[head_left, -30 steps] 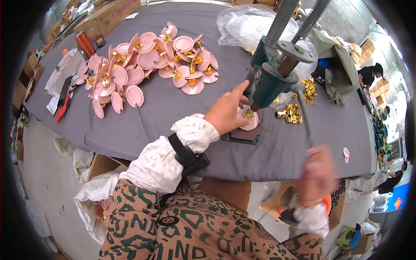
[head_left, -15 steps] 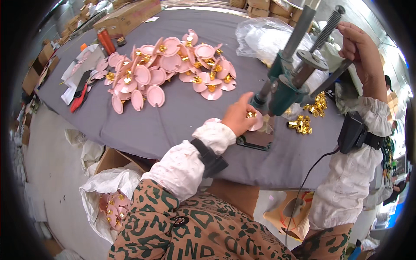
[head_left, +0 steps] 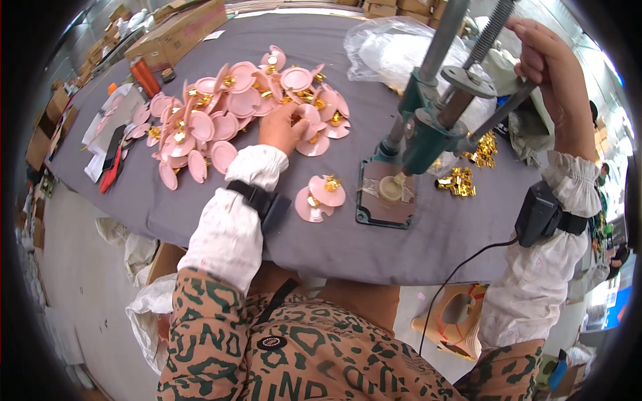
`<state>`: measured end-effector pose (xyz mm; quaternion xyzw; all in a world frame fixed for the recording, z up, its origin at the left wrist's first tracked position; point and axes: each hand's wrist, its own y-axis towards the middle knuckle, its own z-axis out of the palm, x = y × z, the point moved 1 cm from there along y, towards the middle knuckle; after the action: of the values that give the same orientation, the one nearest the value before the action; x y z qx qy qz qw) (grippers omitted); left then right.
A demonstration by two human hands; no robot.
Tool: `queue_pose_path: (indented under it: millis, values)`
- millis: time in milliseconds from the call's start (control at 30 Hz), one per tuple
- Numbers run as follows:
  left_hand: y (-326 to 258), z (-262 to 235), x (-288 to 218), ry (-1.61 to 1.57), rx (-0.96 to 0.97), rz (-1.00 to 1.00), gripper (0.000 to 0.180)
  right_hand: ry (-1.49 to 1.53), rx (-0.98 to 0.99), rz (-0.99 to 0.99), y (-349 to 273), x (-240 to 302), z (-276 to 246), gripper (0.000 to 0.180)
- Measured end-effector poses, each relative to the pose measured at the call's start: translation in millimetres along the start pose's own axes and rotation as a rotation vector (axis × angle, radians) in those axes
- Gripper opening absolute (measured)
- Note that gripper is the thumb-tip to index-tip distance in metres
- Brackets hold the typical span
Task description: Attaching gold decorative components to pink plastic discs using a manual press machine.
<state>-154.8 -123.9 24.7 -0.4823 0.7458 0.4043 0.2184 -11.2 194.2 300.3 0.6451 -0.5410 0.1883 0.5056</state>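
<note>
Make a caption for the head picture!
Left hand at the pink discs, right hand at the lever of a green press.

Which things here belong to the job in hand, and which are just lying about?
Seemingly part of the job:
green press, the right hand at its lever
pile of pink discs with gold fittings, the left hand at it
loose gold pieces

Apparently just lying about:
orange cylinder
flat black object
cardboard box
clear plastic bag
</note>
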Motion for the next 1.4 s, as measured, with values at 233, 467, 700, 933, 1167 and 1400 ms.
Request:
queue_pose_path:
  millis: [233,467,700,933,1167,1400]
  values:
    - [-43,52,-118,-0.172,0.46,0.2,0.062,0.015,-0.237,0.098,0,26,22,0.008]
    - [-46,54,-116,-0.156,0.571,0.129,0.074,0.208,-0.019,0.294,52,-17,-1,0.013]
    - [-61,87,-133,-0.088,0.565,0.239,0.084,0.18,-0.098,0.272,47,-7,15,0.014]
    - [-73,48,-113,-0.144,0.375,0.256,0.097,-0.676,-0.369,-0.498,-85,23,40,0.017]
    - [-82,66,-133,-0.318,0.44,0.255,0.086,-0.489,-0.166,-0.528,-262,-71,84,0.019]
    - [-87,87,-127,-0.27,0.36,0.17,0.053,-0.228,-0.272,-0.07,-121,19,30,0.019]
